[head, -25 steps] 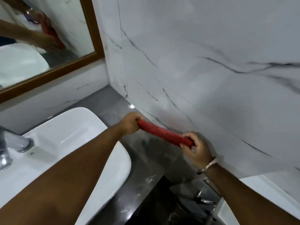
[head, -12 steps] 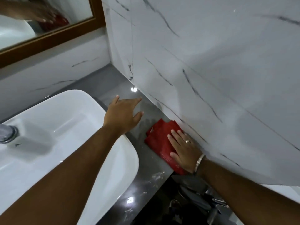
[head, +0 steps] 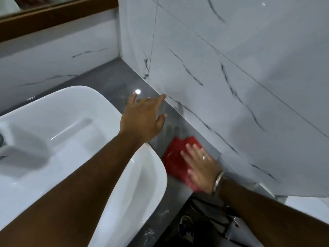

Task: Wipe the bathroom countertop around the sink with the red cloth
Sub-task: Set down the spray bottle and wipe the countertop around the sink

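Observation:
The red cloth (head: 175, 157) lies bunched and flat on the dark grey countertop (head: 114, 81), in the narrow strip between the white sink (head: 71, 125) and the marble wall. My right hand (head: 201, 164) presses flat on the cloth with fingers spread, covering its near right part. My left hand (head: 144, 118) hovers above the counter beyond the sink's right rim, fingers apart and holding nothing, its fingertips close to the wall.
The white marble-patterned wall (head: 231, 77) runs along the counter's right side. A wood-framed mirror (head: 53, 13) hangs above the back splash. Below the counter's front edge, dark plumbing fittings (head: 229, 223) show. White residue (head: 149, 232) speckles the near counter edge.
One second ago both hands held the cloth rolled in the air. It has since been laid on the counter under my flat right hand, which slid slightly nearer. My left hand let go.

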`<move>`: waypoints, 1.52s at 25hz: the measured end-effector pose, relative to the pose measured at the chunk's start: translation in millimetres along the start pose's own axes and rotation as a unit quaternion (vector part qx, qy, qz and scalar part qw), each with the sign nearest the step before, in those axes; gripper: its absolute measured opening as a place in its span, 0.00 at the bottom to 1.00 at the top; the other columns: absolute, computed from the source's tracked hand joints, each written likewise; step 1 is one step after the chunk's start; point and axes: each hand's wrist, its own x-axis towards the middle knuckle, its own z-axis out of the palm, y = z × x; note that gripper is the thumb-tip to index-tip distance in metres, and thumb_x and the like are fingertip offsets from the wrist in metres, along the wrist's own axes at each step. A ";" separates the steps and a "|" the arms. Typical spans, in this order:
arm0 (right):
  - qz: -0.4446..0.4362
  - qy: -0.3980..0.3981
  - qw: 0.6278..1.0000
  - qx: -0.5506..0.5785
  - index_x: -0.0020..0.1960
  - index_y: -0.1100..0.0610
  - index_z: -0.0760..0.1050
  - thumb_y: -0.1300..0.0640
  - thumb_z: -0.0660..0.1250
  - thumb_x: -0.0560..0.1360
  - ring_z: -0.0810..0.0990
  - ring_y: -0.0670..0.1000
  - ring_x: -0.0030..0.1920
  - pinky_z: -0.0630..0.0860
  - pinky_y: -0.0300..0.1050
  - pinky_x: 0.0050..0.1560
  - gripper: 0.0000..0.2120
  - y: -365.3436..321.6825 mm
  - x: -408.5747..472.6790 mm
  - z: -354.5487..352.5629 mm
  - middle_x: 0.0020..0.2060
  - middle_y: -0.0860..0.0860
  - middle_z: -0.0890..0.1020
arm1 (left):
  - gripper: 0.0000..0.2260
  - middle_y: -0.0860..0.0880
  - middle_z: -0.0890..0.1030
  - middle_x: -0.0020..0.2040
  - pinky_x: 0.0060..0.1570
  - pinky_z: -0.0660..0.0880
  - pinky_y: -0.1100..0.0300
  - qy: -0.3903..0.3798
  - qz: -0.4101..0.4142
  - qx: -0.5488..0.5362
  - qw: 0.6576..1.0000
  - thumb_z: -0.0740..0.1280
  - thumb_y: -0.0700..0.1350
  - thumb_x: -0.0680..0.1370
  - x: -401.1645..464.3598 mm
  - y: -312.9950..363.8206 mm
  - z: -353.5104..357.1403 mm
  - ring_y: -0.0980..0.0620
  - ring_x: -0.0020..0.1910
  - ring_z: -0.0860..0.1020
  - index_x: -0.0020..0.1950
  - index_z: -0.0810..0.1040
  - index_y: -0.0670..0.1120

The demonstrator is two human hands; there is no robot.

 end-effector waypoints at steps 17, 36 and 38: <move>0.053 -0.012 0.996 0.063 0.79 0.47 0.45 0.35 0.47 0.79 0.47 0.62 0.78 0.51 0.63 0.76 0.33 -60.8 53.1 15.6 0.79 0.56 0.50 | 0.29 0.50 0.82 0.63 0.77 0.50 0.39 -0.009 -0.016 0.026 0.999 0.64 0.60 0.79 2.0 0.7 0.2 0.46 0.66 0.77 0.78 0.61 0.54; 0.000 -0.009 1.000 0.018 0.78 0.46 0.55 0.38 0.60 0.75 0.59 0.64 0.76 0.59 0.65 0.72 0.34 12.3 12.9 6.3 0.78 0.56 0.55 | 0.39 0.41 0.50 0.83 0.75 0.40 0.33 0.041 -0.028 0.108 0.993 0.47 0.73 0.77 -29.6 20.3 -5.9 0.38 0.81 0.45 0.82 0.56 0.51; 0.109 0.017 0.993 0.034 0.78 0.49 0.57 0.40 0.58 0.76 0.59 0.65 0.75 0.58 0.65 0.72 0.32 -6.5 14.3 6.6 0.78 0.59 0.58 | 0.38 0.40 0.48 0.82 0.75 0.40 0.34 0.049 -0.051 0.121 0.990 0.49 0.71 0.79 -55.7 36.5 -4.1 0.37 0.80 0.44 0.82 0.52 0.50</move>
